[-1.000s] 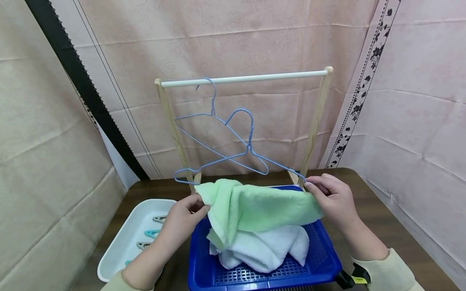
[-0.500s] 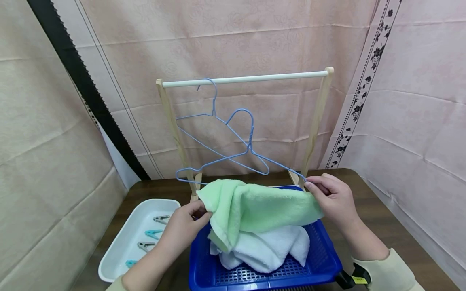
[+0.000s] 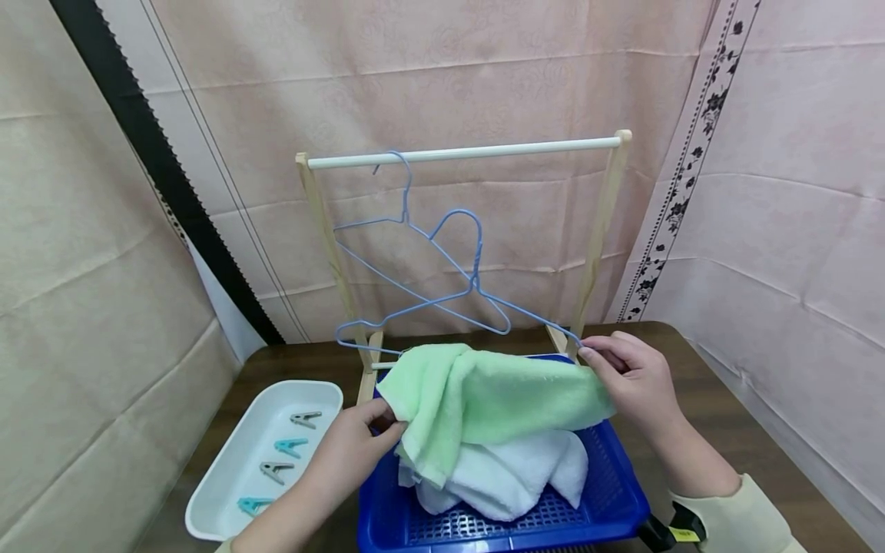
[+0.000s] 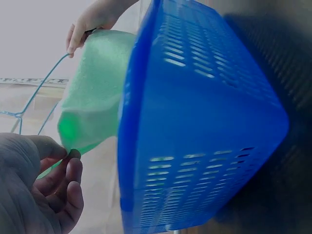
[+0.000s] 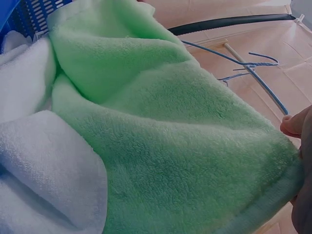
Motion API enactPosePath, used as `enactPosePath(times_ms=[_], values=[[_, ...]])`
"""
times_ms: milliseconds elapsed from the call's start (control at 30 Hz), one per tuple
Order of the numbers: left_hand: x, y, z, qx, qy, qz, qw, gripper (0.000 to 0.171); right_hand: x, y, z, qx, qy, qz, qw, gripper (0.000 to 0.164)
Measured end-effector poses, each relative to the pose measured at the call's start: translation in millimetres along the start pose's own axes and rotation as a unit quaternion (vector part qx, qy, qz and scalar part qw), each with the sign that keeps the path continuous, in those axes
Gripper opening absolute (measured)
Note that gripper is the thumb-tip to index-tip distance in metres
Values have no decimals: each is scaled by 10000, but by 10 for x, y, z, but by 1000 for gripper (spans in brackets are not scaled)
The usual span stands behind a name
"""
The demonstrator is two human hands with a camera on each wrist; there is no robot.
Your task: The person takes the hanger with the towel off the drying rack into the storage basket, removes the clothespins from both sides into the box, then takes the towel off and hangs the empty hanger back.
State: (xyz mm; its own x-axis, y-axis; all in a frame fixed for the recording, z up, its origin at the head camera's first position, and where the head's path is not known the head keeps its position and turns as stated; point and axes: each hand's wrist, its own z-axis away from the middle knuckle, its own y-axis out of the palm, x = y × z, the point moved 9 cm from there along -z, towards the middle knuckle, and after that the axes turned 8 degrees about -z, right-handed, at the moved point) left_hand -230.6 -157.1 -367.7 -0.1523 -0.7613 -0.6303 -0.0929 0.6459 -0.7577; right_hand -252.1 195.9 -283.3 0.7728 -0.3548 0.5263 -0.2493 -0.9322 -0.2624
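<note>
A green towel drapes between my two hands above a blue basket. My left hand pinches the towel's left edge between thumb and fingertips, which the left wrist view shows up close. With my right hand, I pinch the right end of a blue wire hanger together with the towel's right corner. The hanger tilts behind the towel, its hook upward and its left end showing; the towel covers its lower bar. Beneath the green towel, a crumpled white towel lies in the basket.
A second blue hanger hangs from the white rod of a small wooden rack behind the basket. On the left, a white tray holds several clothespins. Cloth curtains surround the brown table.
My left hand has shifted slightly right and down, drawing the towel's left edge with it. More of the hanger's left end and of the clothespins shows. My right hand has stayed nearly still.
</note>
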Motion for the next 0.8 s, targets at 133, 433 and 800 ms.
enactPosePath(times_ms=[133,433,800], values=[[30,32,31,112,-33,-60,9999,5,133,11,-31,-1,21,-90,10000,20],[66,60,75,308,-64,-234,9992,3,-36,-4,8,-113,166,54,9998,21],[139,124,107,587,-94,-563,9966,5,-150,10,43,-102,217,138,9996,22]])
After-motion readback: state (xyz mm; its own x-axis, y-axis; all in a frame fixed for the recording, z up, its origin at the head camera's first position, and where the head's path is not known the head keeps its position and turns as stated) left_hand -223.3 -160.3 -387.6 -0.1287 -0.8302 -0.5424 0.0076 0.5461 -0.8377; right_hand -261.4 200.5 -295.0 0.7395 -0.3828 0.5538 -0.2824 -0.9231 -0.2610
